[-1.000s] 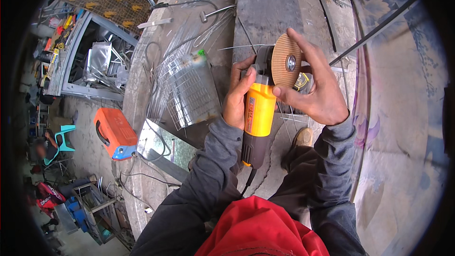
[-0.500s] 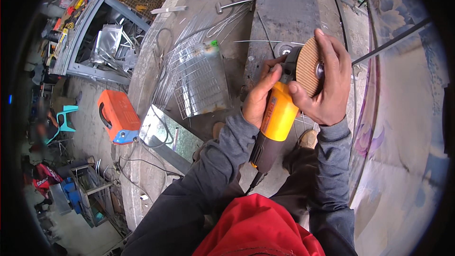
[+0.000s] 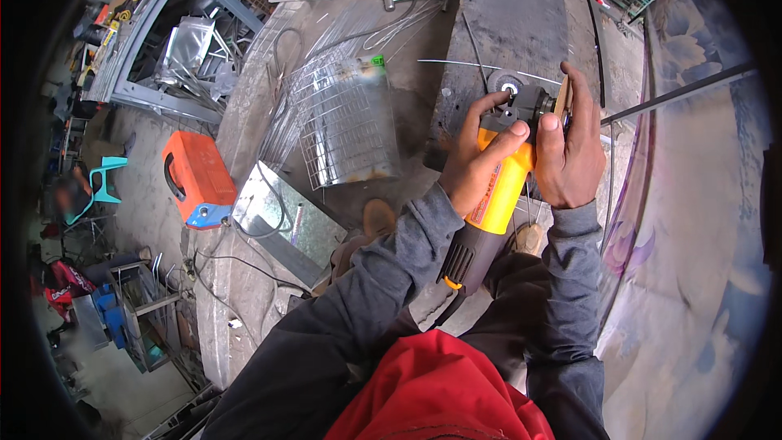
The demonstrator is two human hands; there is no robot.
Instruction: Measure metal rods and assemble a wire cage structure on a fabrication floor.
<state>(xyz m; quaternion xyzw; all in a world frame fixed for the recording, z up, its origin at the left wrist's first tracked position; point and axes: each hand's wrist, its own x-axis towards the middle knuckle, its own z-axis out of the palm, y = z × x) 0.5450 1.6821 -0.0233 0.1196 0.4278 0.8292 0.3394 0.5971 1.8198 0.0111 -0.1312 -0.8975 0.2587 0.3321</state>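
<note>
Left hand (image 3: 475, 173) grasps a likely heavy angle grinder (image 3: 511, 182), best held mid-body; right hand (image 3: 574, 161) clasps its perhaps brittle disc (image 3: 563, 94).

A yellow-and-black angle grinder (image 3: 511, 175) slants across a worker's two hands, its dark gear head (image 3: 531, 103) pointing up and to the right, its vented black rear housing (image 3: 470, 259) angled down toward the body. The left hand (image 3: 475, 165) wraps the yellow casing just below the head. At the head's right side, a thin tan disc (image 3: 563, 96) stands nearly edge-on to view, its outer face mostly hidden by the right hand (image 3: 577, 161). A black cord (image 3: 447, 312) trails from the tool's lower end.
</note>
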